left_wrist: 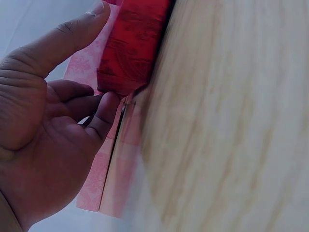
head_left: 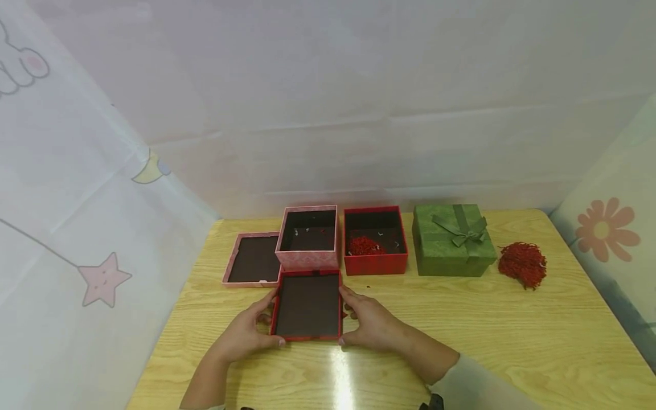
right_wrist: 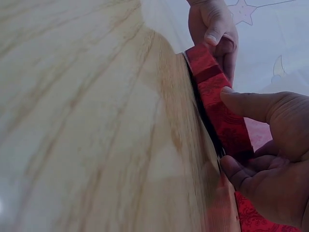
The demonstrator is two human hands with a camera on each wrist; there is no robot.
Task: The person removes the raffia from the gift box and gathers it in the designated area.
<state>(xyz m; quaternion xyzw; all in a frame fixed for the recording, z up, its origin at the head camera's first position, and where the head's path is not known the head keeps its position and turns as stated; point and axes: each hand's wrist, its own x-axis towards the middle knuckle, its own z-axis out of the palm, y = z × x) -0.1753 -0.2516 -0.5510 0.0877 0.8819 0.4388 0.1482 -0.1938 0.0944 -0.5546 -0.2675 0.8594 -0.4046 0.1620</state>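
A shallow red box lid, dark inside facing up, lies near the middle of the table. My left hand grips its left side, thumb at the near corner and fingers along the edge. On the opposite side my right hand holds the lid the same way. In the left wrist view, the thumb and fingertips of the left hand are at a corner of the patterned red lid. The right wrist view shows the right hand pinching the lid's wall.
Behind the lid stand an uncovered pink box with small scraps inside and an uncovered red box holding red shreds. A pink lid lies left. Rightward are a green box with a bow and a red shredded bundle.
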